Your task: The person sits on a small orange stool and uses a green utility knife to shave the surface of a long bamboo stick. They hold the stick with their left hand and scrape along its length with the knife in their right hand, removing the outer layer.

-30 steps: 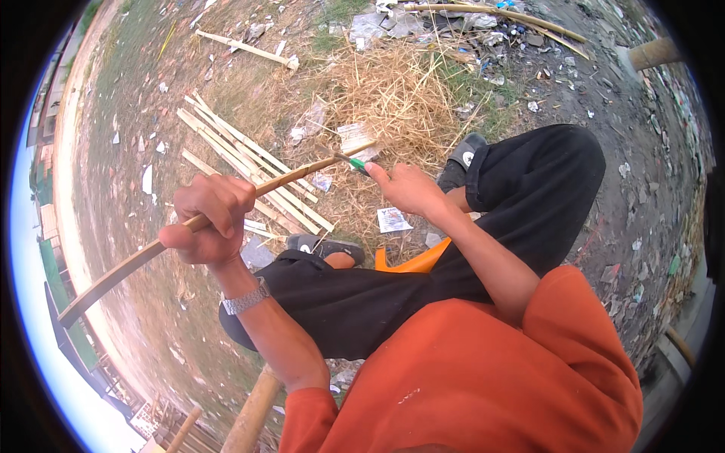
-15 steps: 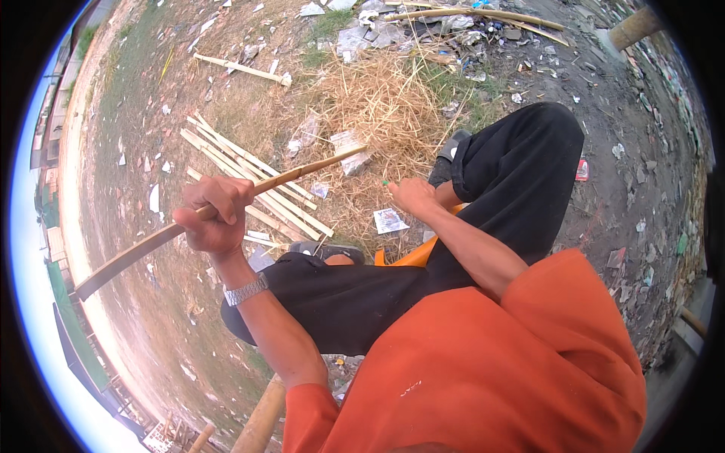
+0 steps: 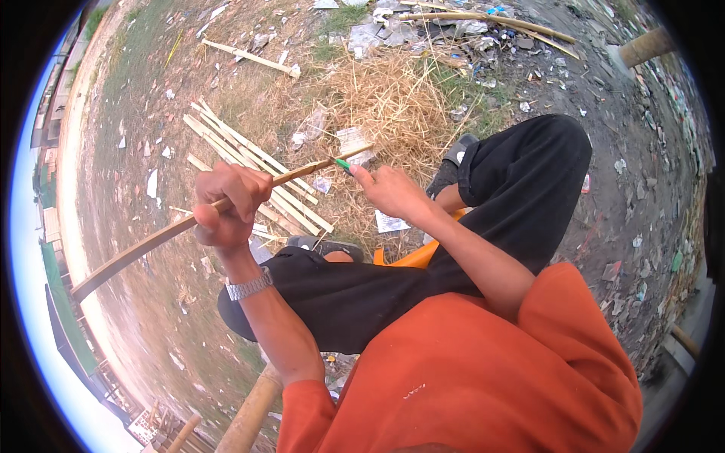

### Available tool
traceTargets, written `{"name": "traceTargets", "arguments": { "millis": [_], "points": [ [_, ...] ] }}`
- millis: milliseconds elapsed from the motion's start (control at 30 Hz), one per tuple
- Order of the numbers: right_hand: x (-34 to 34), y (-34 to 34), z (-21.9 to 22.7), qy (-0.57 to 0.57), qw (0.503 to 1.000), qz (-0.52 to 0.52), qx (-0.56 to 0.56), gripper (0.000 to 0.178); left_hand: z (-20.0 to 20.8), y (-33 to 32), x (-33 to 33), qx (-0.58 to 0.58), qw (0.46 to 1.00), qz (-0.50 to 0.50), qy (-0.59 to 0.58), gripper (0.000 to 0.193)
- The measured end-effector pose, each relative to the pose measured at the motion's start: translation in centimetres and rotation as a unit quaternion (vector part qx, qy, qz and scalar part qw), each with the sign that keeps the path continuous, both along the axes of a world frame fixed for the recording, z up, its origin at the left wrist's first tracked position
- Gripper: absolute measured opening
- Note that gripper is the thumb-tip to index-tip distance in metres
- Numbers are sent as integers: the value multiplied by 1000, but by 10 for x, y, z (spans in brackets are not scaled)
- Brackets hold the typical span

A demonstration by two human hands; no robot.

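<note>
My left hand [image 3: 232, 198] is closed round a long bamboo strip [image 3: 143, 248], which slants from the lower left up to a thin far end over the ground. A watch sits on that wrist. My right hand [image 3: 394, 193] is closed on a small green-handled knife [image 3: 343, 164]. Its tip meets the strip a little short of the far end; the blade is too small to make out clearly. Both hands are above my bent legs in black trousers.
Several pale split strips [image 3: 249, 162] lie on the ground beyond my left hand. A heap of straw-like shavings [image 3: 393, 94] is ahead of me. Something orange [image 3: 415, 257] shows between my legs. A thick bamboo pole [image 3: 253, 408] is at the lower left, and a round post [image 3: 646, 47] at the upper right.
My right hand has moved up and left from beside my shin, bringing the green-handled knife against the strip. My left hand has shifted slightly right with the strip.
</note>
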State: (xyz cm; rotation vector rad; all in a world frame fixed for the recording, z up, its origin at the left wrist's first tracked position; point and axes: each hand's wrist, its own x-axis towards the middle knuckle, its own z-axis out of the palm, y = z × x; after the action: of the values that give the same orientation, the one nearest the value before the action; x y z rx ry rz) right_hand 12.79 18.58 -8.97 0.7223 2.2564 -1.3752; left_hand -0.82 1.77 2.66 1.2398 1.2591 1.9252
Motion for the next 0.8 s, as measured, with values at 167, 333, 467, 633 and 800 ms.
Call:
{"name": "traceTargets", "arguments": {
  "millis": [167,333,467,633,800],
  "points": [
    [1,-13,-10,35,997,-22,58,74,-3,-8,-5,8,1000,16,-20,67],
    [4,-23,-15,32,989,4,142,67,-3,-17,-4,-1,999,33,-33,65],
    [38,10,-111,-22,978,-4,208,66,0,-20,-10,10,999,35,-16,65],
    [17,5,-36,0,996,-80,46,67,-3,-11,-1,4,999,27,-17,65],
    [4,-19,0,105,994,-33,-14,65,-4,-5,-3,15,999,34,-17,65]
  ]
}}
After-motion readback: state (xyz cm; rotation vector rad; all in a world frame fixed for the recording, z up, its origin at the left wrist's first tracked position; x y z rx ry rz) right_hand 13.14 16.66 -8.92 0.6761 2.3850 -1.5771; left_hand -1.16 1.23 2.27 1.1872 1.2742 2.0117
